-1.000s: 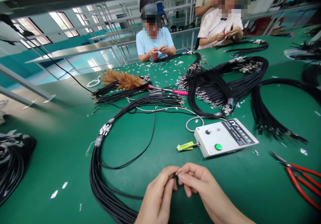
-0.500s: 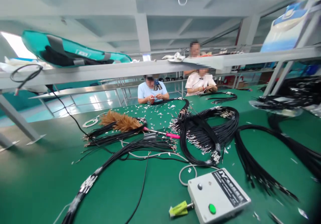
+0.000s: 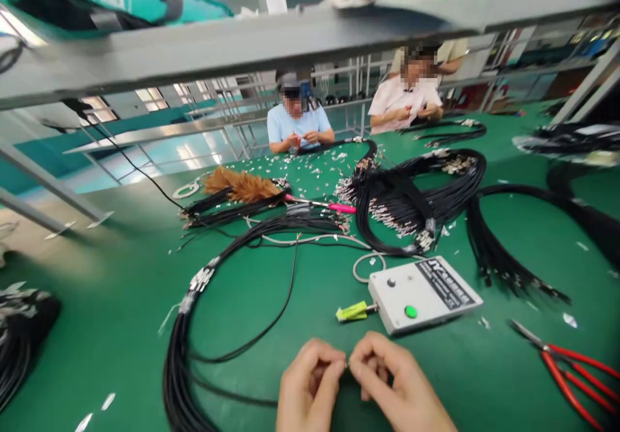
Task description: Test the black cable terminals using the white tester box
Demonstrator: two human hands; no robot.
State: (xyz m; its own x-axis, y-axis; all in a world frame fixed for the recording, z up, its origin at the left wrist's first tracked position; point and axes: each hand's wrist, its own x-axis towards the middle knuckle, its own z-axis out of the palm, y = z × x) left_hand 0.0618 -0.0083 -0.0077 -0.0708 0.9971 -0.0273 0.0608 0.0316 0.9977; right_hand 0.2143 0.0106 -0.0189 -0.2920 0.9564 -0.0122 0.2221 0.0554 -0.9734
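My left hand (image 3: 312, 383) and my right hand (image 3: 387, 380) are close together at the bottom middle, thumbs and forefingers pinched and fingertips almost touching. A thin black cable (image 3: 247, 398) runs from the left into my left hand. A tiny wire end shows between the fingertips; what my right fingers pinch is too small to name. Just beyond the hands lies a grey control box (image 3: 411, 299) with a green button and a yellow-green clip (image 3: 352, 312) at its side. Red-handled pliers (image 3: 564, 361) rest to the right.
A bundle of black cables (image 3: 177, 361) curves along the left. More cable bundles (image 3: 416, 193) and a brown feather duster (image 3: 242, 185) lie farther back among white scraps. A grey shelf beam (image 3: 203, 44) crosses above the green table (image 3: 121, 329). Co-workers (image 3: 300, 122) work opposite.
The view has tilted down and come lower. Both my hands have come into view at the bottom, pinched together, and the whole pliers now show at the right.
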